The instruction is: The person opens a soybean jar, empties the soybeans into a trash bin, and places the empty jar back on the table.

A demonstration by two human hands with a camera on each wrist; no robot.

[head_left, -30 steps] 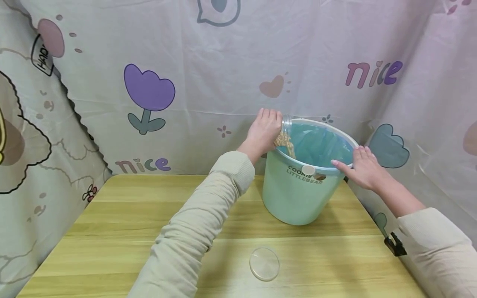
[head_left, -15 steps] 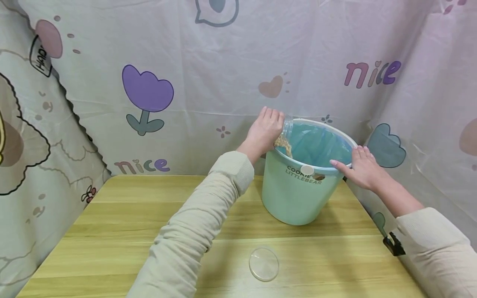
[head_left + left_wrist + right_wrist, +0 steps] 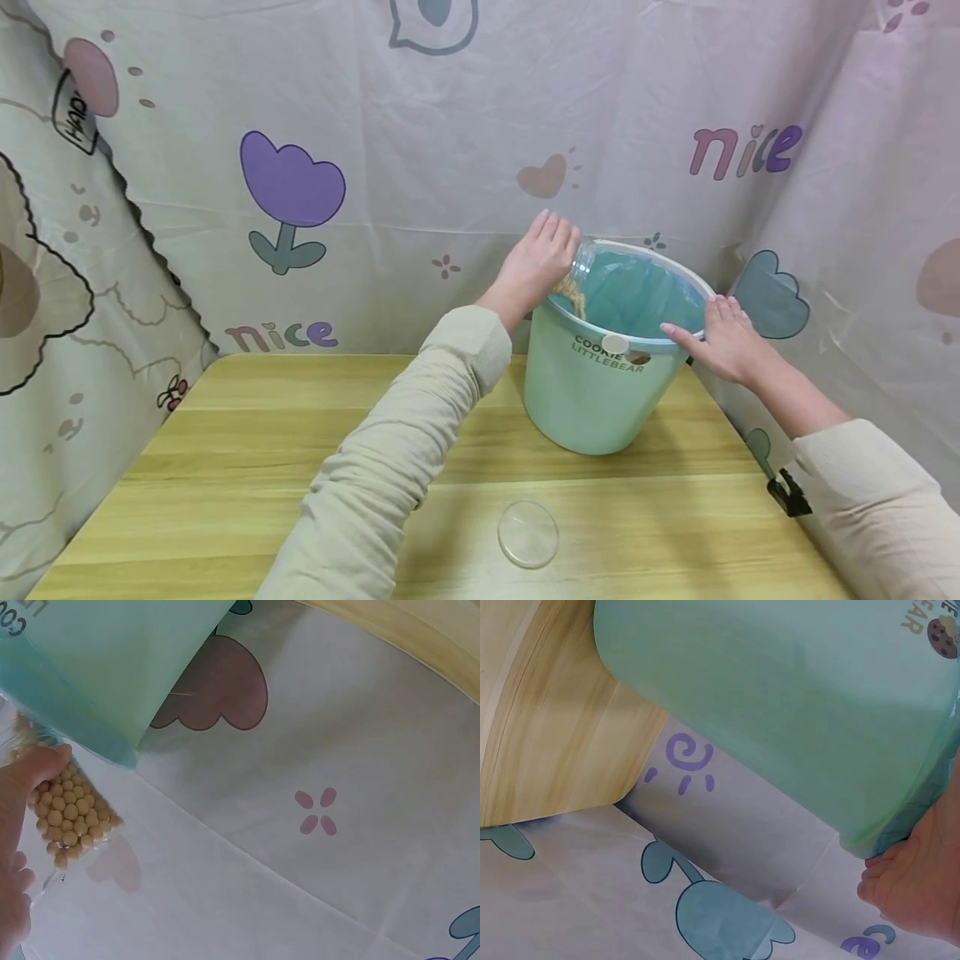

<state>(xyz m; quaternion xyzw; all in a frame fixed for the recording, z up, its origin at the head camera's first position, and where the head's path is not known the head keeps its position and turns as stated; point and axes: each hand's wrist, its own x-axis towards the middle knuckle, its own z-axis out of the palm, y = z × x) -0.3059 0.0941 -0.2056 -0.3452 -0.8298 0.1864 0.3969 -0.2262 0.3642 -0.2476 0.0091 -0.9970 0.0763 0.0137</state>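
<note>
My left hand (image 3: 534, 260) grips a clear jar (image 3: 583, 260), tipped on its side over the left rim of a mint-green trash bin (image 3: 592, 400). Round tan soybeans (image 3: 69, 810) fill part of the jar in the left wrist view, my thumb lying across its wall. In the head view a stream of soybeans (image 3: 572, 293) runs from the jar's mouth into the bin, which has a blue liner bag (image 3: 645, 292). My right hand (image 3: 731, 343) holds the bin's right rim, thumb towards the front and fingers curled over the edge, as the right wrist view also shows.
A clear round lid (image 3: 528, 533) lies on the wooden table (image 3: 247, 483) in front of the bin. Behind hangs a patterned cloth (image 3: 420, 125), close to the bin's back. A black clip (image 3: 789, 493) sits at the table's right edge.
My left hand has risen slightly and tipped the jar further, with fewer soybeans showing at its mouth. The right hand keeps its hold on the rim. The head view has shifted a little.
</note>
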